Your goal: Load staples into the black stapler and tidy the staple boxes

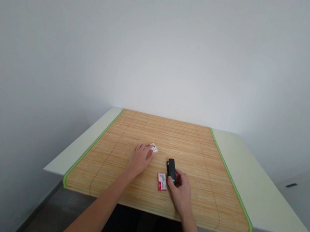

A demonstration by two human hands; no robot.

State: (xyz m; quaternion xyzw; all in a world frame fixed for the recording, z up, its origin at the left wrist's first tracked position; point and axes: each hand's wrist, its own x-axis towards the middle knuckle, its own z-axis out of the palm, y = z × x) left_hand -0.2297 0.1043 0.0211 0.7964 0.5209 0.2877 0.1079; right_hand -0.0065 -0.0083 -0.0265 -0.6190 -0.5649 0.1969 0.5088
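From my end I see the stapler (172,169) lying on the mat (167,132), its far end pointing away from the person and slightly left. The right hand (180,187) is at its near end, thumb on the left side and fingers curled on the right, so I read it as pinching the stapler there. The far part of the stapler sticks out clear of that grip, towards the wall (182,57).

The left hand (142,156) is farther forward and to the left, palm down, fingers bent. The box (154,148), small and white with red print, is at its fingertips on the right side. The fingers cover part of it, and at this size I cannot tell whether they pinch it or merely touch it.

Just left of the stapler's near end, close to the right thumb, the packet (162,181) lies flat, red and white, with neither hand on it. It sits nearer the person than the box. The stapler is right of the left hand, with a strip of bare mat between them. Under the mat I see the pale surface (242,162) on both sides.
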